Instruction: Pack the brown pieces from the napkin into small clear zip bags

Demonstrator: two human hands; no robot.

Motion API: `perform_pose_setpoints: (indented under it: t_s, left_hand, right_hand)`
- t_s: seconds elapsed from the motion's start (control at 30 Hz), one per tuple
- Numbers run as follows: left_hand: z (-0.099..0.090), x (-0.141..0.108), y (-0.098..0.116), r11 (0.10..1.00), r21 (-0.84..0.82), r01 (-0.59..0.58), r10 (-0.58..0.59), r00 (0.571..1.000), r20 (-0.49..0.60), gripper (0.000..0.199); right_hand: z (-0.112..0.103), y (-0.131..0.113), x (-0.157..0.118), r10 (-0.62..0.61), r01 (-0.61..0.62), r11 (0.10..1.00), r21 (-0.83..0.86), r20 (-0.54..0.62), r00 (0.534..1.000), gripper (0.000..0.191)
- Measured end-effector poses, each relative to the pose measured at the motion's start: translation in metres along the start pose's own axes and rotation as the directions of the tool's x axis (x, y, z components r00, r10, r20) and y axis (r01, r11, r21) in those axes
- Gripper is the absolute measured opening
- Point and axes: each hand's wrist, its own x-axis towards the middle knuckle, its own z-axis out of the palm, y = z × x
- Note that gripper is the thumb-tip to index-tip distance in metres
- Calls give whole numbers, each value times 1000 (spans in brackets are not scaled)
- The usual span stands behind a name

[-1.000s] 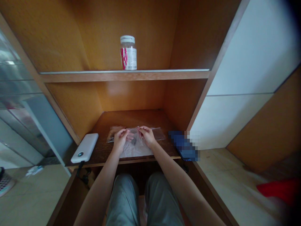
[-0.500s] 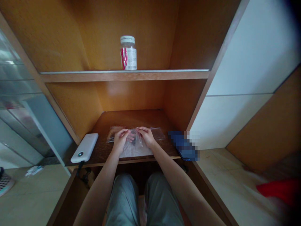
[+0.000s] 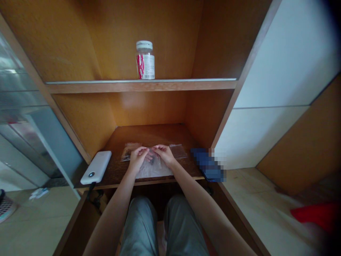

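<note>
My left hand [image 3: 137, 158] and my right hand [image 3: 163, 154] meet over the front of the wooden shelf, fingertips pinched close together. Between them they grip the top edge of a clear plastic bag [image 3: 157, 163]. Beneath it lies a whitish translucent plastic sheet or bag [image 3: 153, 172], partly covered by the hands. Just left of my left hand rests a clear bag with darker contents [image 3: 128, 150], too small to make out. Behind my right hand, a flat clear bag [image 3: 179, 151] lies on the wood.
A white power bank [image 3: 96, 168] with a black cable sits at the shelf's left end. On the right is a dark blue, blurred-out object [image 3: 209, 165]. A white-capped jar [image 3: 145, 60] stands on the upper shelf [image 3: 170, 85]. My knees are under the front edge.
My right hand has shifted slightly left, bringing its fingertips nearer my left ones. The held bag has moved with them; the other things stay put.
</note>
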Motion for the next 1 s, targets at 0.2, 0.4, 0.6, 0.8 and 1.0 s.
perform_pose_setpoints:
  t_s: [0.2,0.4,0.6,0.8,1.0]
  left_hand:
    - [-1,1,-1,1000,21,10,-10,1000,25,25]
    - [0,0,-2,999,27,20,-22,997,79,26]
    - [-1,2,-8,999,34,12,-14,997,71,23]
    - [0,3,-9,999,39,-2,1,999,43,21]
    - [0,3,-7,999,17,-30,30,1000,1,25]
  right_hand:
    - [1,0,-1,20,-21,999,27,20,1000,14]
    - [1,0,0,29,-29,1000,3,36,999,15]
    - [2,-2,-1,4,-1,999,-50,59,998,15]
    - [1,-1,-2,8,-5,996,-84,44,999,16]
    - [1,-2,0,38,-37,999,17,-47,998,17]
